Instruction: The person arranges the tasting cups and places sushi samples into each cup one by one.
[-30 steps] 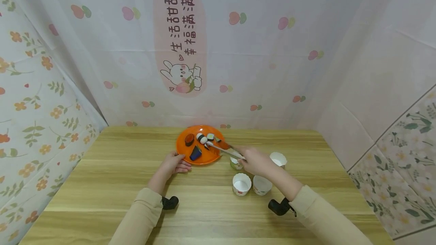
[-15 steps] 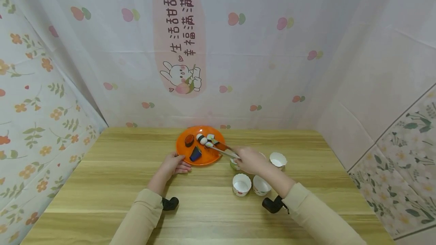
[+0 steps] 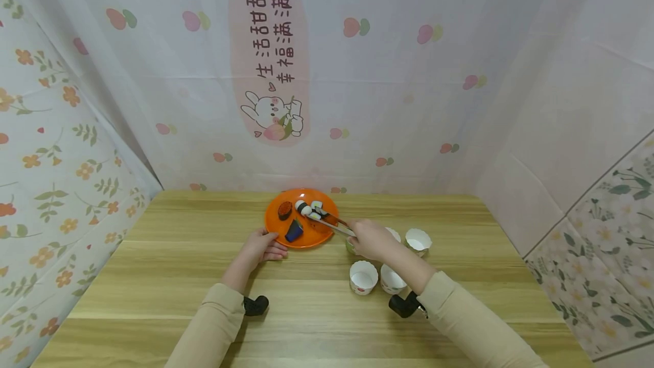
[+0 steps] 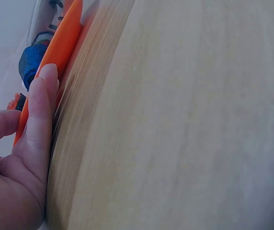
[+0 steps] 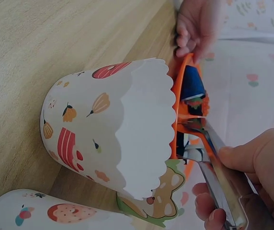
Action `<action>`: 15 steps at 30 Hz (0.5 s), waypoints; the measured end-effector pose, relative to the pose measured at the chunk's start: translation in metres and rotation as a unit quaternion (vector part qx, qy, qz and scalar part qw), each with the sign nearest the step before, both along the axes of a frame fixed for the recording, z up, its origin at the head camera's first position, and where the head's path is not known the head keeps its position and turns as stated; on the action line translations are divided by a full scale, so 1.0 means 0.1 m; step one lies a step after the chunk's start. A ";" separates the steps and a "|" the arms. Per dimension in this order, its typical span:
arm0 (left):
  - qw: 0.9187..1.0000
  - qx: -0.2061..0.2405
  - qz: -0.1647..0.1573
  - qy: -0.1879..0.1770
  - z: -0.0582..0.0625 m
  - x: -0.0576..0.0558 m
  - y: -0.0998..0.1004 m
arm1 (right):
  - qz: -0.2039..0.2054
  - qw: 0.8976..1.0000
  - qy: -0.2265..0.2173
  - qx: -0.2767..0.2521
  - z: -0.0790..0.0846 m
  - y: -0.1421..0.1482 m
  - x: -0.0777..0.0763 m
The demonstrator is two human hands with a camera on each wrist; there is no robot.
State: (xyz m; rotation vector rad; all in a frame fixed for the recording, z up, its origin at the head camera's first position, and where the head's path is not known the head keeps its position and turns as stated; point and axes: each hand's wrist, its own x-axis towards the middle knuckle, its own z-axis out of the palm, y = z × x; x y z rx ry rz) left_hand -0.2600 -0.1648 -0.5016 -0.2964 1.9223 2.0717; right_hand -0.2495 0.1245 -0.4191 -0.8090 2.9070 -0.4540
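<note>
Two toy sushi rolls (image 3: 317,205) sit together within the orange plate (image 3: 311,239), the nearer at the tips of metal tongs (image 3: 333,225) that the right hand (image 3: 375,240) grips with curled fingers. The left hand (image 3: 258,247) pinches the plate's rim; paper baking cups (image 3: 363,284) stand nearby on the bench (image 3: 168,277).

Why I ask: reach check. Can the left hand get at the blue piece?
Likely yes, once the left hand releases the orange plate: the blue piece lies close by, with nothing between.

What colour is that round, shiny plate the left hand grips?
The round, shiny plate is bright orange; the head view shows it best.
</note>
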 end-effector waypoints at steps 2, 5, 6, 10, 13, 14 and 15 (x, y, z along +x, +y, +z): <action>1.000 0.001 0.001 -0.001 -0.01 0.00 0.00 | 0.002 1.000 0.004 0.000 0.01 0.00 0.01; 1.000 0.001 0.001 0.000 -0.01 0.00 0.00 | 0.008 1.000 0.013 0.002 0.02 -0.01 0.02; 1.000 0.001 0.001 -0.001 -0.01 0.00 0.00 | 0.010 1.000 0.017 0.001 0.02 -0.01 0.02; 1.000 -0.001 0.003 -0.003 0.00 0.00 0.00 | 0.015 0.999 0.028 0.006 0.01 -0.01 0.03; 1.000 0.000 0.004 -0.004 0.00 0.00 0.00 | 0.011 1.000 0.028 0.005 0.01 -0.01 0.03; 1.000 0.000 0.004 -0.004 0.00 0.00 0.01 | 0.010 1.000 0.027 0.004 0.01 -0.01 0.03; 1.000 0.000 0.004 -0.003 0.00 0.00 0.01 | 0.008 1.000 0.027 0.003 0.01 -0.01 0.03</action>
